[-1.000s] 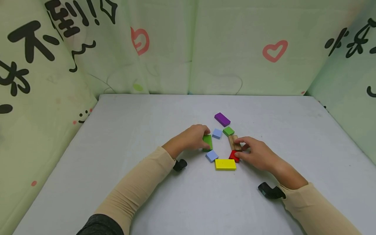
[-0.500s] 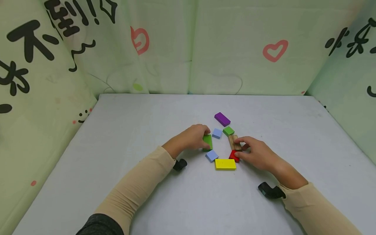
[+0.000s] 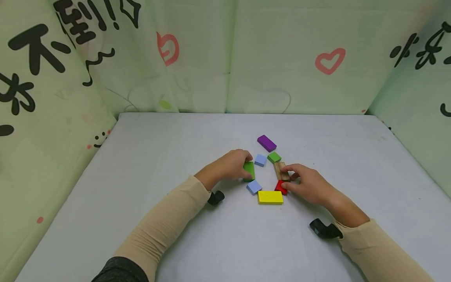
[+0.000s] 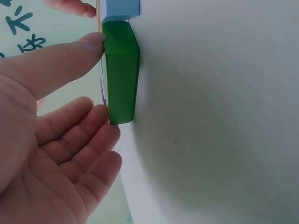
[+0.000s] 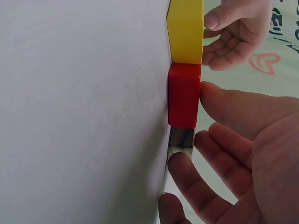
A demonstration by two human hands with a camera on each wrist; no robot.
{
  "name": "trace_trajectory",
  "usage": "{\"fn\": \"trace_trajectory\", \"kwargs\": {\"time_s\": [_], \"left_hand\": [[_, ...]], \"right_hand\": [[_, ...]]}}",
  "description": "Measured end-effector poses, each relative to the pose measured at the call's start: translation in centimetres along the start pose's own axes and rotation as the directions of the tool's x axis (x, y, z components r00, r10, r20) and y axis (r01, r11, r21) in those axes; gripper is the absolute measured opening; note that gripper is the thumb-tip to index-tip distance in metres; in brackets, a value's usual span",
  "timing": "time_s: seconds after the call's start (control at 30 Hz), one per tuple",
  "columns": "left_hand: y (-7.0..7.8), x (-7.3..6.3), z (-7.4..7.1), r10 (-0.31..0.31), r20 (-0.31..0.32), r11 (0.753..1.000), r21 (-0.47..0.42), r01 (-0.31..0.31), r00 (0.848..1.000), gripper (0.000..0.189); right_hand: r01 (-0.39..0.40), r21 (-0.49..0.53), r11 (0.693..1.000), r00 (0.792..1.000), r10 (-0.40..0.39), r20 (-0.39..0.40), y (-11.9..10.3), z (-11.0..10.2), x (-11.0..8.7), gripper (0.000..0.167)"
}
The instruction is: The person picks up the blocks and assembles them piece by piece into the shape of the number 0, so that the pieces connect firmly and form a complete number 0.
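My left hand (image 3: 232,164) is at the long green block (image 3: 248,171) lying on the table. In the left wrist view its thumb touches the block's near end, and fingertips meet the other end. My right hand (image 3: 308,183) rests its thumb against the red block (image 5: 183,95), with its forefinger at the natural wood block (image 3: 279,171). The red block abuts the wood block and the yellow block (image 3: 270,197). One light blue block (image 3: 254,187) lies between green and yellow; a second light blue block (image 3: 260,160) sits farther back. Together they form a rough ring.
Behind the ring, a small green block (image 3: 274,157) touches the wood block's far end, and a purple block (image 3: 266,143) lies slantwise beyond it. The white table (image 3: 169,145) meets pale green curtains (image 3: 267,90) at its back and sides.
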State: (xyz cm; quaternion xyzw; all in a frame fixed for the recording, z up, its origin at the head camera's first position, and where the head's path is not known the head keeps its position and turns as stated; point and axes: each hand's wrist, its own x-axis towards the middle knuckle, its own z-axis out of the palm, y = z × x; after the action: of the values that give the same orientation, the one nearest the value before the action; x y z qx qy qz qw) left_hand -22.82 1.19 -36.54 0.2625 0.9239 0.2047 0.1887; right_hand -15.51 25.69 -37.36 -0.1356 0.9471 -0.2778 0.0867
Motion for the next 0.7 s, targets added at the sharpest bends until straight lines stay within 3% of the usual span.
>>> {"fn": "trace_trajectory", "kwargs": {"time_s": [0.7], "left_hand": [[-0.08,0.14,0.12,-0.006,0.004,1.0,0.011,0.005,1.0,0.06]], "right_hand": [[-0.007,-0.002,1.0,1.0,0.007,0.0,0.01,-0.01,-0.04,0.049]]}}
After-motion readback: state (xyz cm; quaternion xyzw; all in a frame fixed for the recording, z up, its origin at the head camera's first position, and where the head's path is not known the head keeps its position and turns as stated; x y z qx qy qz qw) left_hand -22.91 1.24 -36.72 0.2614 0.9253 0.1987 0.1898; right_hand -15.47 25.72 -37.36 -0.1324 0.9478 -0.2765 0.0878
